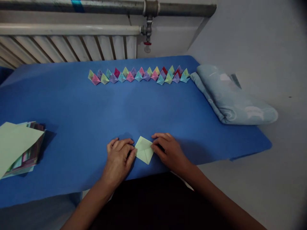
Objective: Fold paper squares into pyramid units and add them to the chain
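Observation:
Between my hands, near the front edge of the blue-covered table, lies a small folded square of pale green paper (144, 151), turned corner-up with crease lines across it. My left hand (121, 156) pinches its left corner between thumb and fingers. At the opposite corner my right hand (168, 150) grips the paper's edge with thumb and index finger, the other fingers curled. Toward the back of the table stand rows of small folded paper boats (130, 76) in pink, green, blue, purple, yellow and red.
A stack of coloured paper sheets (19, 147) sits at the left, a pale green sheet on top. At the right lies a folded grey-blue cloth (235, 99) against the wall. Behind the blue table (96, 105) are a white radiator (69, 48) and a pipe with a red-handled valve (147, 43).

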Motion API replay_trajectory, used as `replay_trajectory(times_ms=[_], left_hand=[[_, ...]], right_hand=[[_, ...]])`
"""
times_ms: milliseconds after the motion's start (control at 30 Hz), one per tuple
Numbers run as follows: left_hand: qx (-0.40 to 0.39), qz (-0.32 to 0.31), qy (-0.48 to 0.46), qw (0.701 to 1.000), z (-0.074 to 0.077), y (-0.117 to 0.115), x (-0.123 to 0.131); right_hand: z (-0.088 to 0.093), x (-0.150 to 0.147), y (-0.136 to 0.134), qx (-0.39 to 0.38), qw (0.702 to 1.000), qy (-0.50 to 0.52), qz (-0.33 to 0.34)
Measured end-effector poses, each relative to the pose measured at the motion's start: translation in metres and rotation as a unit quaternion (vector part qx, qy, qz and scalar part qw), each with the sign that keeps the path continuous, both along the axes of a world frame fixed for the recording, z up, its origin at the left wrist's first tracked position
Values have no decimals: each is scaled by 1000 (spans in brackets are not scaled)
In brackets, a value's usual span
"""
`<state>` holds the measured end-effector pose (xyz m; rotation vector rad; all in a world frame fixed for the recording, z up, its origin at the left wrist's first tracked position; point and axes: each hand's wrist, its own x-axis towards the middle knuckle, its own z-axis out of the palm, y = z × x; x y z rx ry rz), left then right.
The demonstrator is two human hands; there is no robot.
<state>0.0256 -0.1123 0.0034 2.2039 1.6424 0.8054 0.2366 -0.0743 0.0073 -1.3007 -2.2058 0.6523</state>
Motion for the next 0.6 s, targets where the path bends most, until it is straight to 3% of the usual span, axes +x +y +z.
replay_trajectory(times_ms=[600], left_hand=[[1,34,13,999,2,3,9]], right_hand=[[9,-7,6,-17,997,-74,-11]])
